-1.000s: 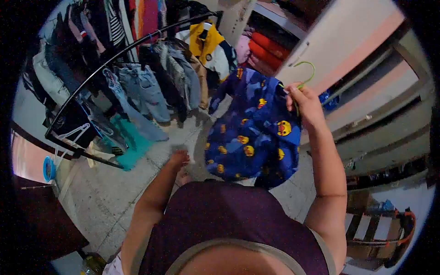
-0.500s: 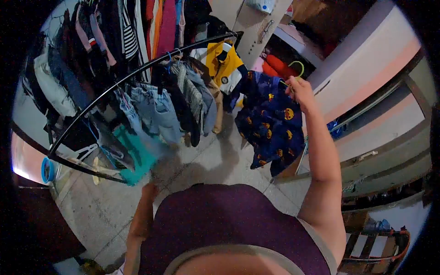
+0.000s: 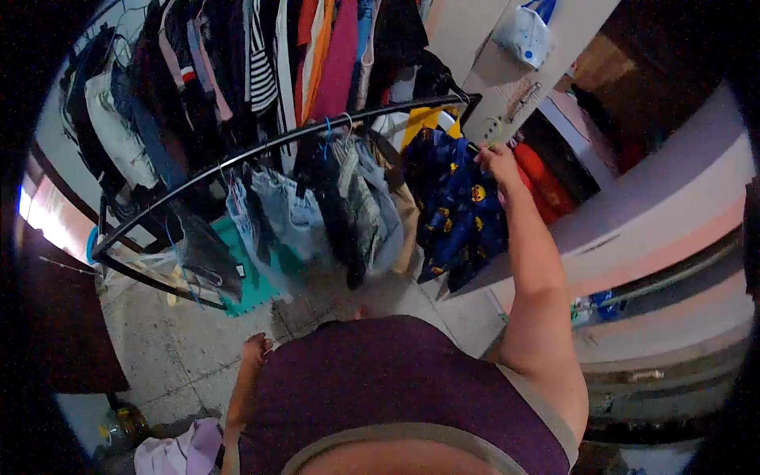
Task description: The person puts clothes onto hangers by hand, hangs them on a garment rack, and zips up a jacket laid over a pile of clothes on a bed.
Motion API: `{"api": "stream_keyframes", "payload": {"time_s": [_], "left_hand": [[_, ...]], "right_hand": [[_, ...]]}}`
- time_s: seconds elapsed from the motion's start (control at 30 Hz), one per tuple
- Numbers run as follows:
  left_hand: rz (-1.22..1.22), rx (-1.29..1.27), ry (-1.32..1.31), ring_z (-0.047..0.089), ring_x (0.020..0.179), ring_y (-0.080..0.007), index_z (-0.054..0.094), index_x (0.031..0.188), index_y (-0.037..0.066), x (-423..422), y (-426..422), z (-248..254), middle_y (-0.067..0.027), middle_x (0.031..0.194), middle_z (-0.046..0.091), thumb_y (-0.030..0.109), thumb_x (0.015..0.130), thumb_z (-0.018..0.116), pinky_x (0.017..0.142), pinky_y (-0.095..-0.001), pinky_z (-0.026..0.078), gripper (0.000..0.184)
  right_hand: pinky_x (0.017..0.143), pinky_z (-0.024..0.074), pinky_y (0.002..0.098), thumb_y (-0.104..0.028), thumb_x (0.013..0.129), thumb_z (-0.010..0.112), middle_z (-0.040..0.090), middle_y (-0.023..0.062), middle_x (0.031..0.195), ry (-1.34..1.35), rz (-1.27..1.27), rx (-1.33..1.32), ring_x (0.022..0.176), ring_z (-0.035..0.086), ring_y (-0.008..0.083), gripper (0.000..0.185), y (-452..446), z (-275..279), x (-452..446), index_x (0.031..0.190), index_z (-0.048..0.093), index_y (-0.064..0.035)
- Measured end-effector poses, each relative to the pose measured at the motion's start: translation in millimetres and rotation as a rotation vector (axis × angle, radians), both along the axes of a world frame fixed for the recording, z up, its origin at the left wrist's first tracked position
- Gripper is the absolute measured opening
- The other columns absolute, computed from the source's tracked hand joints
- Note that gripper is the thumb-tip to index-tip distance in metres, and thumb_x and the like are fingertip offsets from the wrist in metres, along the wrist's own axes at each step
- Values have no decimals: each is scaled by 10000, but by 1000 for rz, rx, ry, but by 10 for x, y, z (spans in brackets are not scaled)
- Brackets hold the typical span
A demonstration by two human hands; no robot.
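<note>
My right hand (image 3: 497, 162) grips a green hanger (image 3: 492, 133) near its hook. From it hangs a dark blue garment (image 3: 455, 210) with yellow duck faces, beside the right end of the black clothes rail (image 3: 273, 146). The garment overlaps a yellow and white jacket (image 3: 421, 120) on the rail. Low at my left side is my left hand (image 3: 256, 347), over the tiled floor, its fingers curled and too small to read clearly.
Jeans (image 3: 289, 210) and other small clothes hang from the rail, with a teal cloth (image 3: 253, 277) below. A fuller row of clothes is behind. An open cabinet holds red fabric (image 3: 546, 178). Lilac cloth (image 3: 184, 453) lies at bottom left.
The blue garment, still in my right hand, has come up to the rail's right end. My left hand has dropped lower and to the left. The view has shifted toward the rail and cabinet.
</note>
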State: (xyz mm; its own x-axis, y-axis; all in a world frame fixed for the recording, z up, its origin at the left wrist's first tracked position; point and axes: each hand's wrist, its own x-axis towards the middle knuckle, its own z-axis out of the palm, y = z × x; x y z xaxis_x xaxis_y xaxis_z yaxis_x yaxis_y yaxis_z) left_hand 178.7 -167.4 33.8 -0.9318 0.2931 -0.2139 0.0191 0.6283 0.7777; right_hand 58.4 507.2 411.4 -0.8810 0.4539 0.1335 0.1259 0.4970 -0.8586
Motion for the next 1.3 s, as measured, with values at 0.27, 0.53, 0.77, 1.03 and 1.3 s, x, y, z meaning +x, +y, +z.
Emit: {"api": "stream_keyframes", "payload": {"time_s": [0.27, 0.53, 0.77, 1.03, 1.3], "left_hand": [[432, 634, -460, 533, 597, -176, 524, 924, 20, -152, 811, 387, -92, 735, 558, 185, 834, 504, 522, -277, 450, 189], [-108, -283, 346, 609, 721, -222, 593, 898, 27, -38, 703, -673, -90, 828, 629, 171, 748, 580, 608, -353, 489, 209], [-188, -233, 327, 583, 750, -308, 575, 816, 60, -78, 923, -227, -104, 777, 615, 221, 703, 580, 636, -413, 462, 197], [-312, -366, 287, 571, 755, -327, 533, 747, 57, -566, 1097, -180, -155, 754, 586, 225, 706, 568, 650, -427, 452, 177], [-194, 123, -587, 590, 698, -259, 539, 767, 49, -1287, 1386, -143, -107, 716, 596, 237, 769, 568, 638, -389, 473, 190]], "right_hand": [[523, 409, 226, -98, 875, 449, 586, 60, 704, 95, 126, -201, 548, 493, 112, 182, 235, -487, -1231, 987, 550, 5], [513, 424, 244, -104, 866, 466, 598, 101, 694, 122, 153, -260, 527, 507, 132, 165, 264, -769, -2031, 896, 549, 36], [595, 448, 289, -152, 848, 519, 613, 86, 730, 195, 208, 345, 631, 561, 176, 195, 713, -1599, -2194, 880, 593, 27], [762, 420, 399, -95, 787, 528, 546, 219, 925, 153, -88, 616, 869, 524, 378, 209, 586, -1685, -153, 965, 540, 12], [612, 450, 413, -186, 763, 527, 581, 193, 673, -609, 9, 604, 657, 562, 369, 190, 37, -3886, 4097, 724, 577, -7]]}}
